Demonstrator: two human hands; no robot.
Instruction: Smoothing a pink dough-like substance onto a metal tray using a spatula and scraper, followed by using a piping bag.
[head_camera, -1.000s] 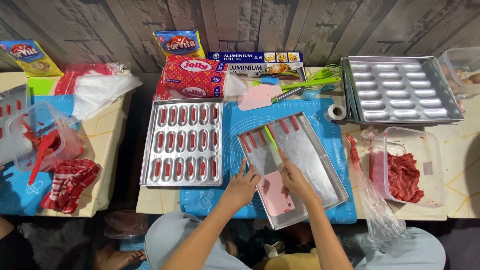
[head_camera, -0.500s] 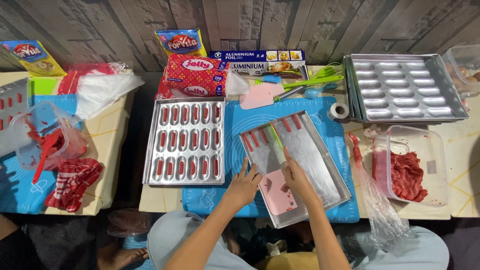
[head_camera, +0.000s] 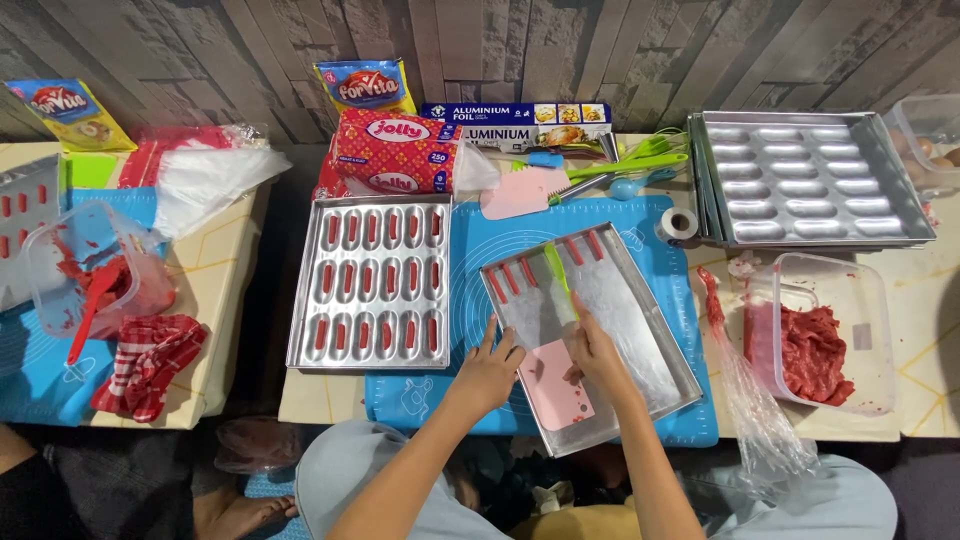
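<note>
Little has shifted since the earlier frame: both hands remain on the tilted tray.
Left hand (head_camera: 490, 368) lies flat, fingers apart, bracing the stiff, slippery metal tray (head_camera: 640, 320) at frame centre; right hand (head_camera: 592, 350) is clamped on the pink scraper (head_camera: 555, 385), best held by its edge.

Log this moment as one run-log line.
left hand: steadies metal tray edge | right hand: holds green-handled scraper | in tray: red sticks, pink card | left: filled mould tray

Grey stone-look wall (head_camera: 250, 40) behind pale tables (head_camera: 225, 290).
</note>
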